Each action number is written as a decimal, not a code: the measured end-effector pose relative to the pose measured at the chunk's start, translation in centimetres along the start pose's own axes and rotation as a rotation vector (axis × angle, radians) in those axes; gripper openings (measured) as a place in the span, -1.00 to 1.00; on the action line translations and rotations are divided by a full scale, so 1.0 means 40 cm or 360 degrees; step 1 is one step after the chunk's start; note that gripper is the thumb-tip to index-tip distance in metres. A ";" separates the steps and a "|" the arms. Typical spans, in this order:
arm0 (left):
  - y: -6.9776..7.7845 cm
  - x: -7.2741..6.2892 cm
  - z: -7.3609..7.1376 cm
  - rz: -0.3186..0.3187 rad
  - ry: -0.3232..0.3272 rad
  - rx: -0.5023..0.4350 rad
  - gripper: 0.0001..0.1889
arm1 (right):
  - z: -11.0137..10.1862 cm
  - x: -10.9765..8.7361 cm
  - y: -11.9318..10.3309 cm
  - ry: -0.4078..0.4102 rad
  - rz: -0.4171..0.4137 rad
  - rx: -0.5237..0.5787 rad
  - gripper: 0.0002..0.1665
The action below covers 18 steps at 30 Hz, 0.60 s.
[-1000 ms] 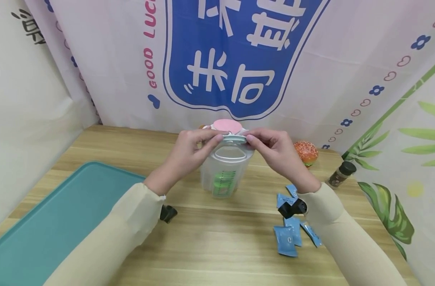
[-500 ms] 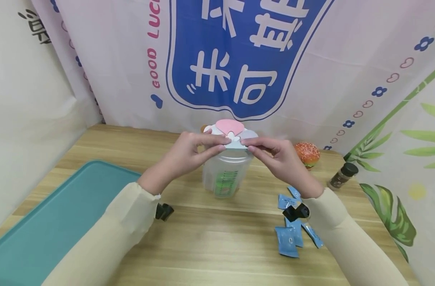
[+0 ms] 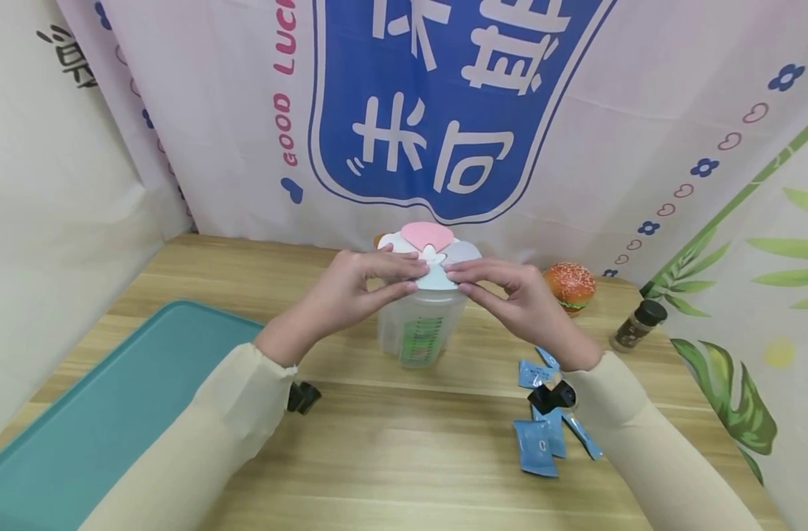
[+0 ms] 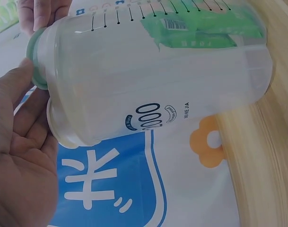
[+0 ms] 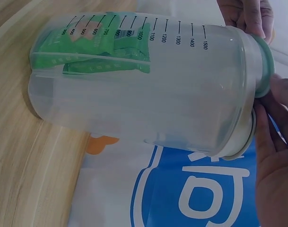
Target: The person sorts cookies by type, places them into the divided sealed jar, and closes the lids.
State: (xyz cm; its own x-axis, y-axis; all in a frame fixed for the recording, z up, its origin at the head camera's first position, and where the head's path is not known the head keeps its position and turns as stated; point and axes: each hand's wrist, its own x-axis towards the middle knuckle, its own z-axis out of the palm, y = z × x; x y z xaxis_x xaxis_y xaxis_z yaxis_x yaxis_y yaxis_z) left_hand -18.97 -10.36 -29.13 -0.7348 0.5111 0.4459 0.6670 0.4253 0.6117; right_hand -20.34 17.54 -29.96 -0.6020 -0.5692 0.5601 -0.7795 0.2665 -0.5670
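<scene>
At the grip: pale green lid flap (image 3: 436,281) of a clear container (image 3: 420,332). Left hand (image 3: 351,290) pinches its left side, right hand (image 3: 525,296) its right, both between thumb and fingers. Just below grip, container upright on wooden table (image 3: 391,472), green packets (image 5: 94,43) inside. Just behind: pink lid section (image 3: 427,234). Rightward, nearer the body: blue sachets (image 3: 537,448).

The lid (image 3: 431,254) is pink, white and pale aqua, the canister (image 5: 134,104) black-marked, the tray (image 3: 112,413) teal.
</scene>
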 end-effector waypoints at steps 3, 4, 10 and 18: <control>0.001 -0.003 0.000 -0.0019 -0.0013 0.0021 -0.68 | 0.001 -0.001 -0.001 -0.0004 0.0003 -0.0026 -0.67; 0.000 -0.004 0.000 -0.0020 -0.0015 0.0028 -0.68 | 0.001 -0.002 -0.002 -0.0006 0.0003 -0.0038 -0.67; -0.003 -0.006 0.005 0.0007 -0.0006 0.0044 -0.68 | 0.001 -0.005 -0.004 -0.0034 -0.0003 -0.0095 -0.65; -0.004 -0.010 0.009 0.0027 0.0010 0.0071 -0.67 | -0.001 -0.006 -0.006 -0.0063 0.0000 -0.0154 -0.63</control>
State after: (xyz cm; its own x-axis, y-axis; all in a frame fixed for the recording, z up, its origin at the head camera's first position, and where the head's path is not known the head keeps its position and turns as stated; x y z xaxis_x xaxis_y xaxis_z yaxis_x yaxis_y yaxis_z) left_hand -18.76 -10.36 -29.64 -0.7238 0.5141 0.4601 0.6843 0.4496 0.5741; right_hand -20.03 17.67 -29.94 -0.5962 -0.5989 0.5347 -0.7937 0.3393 -0.5049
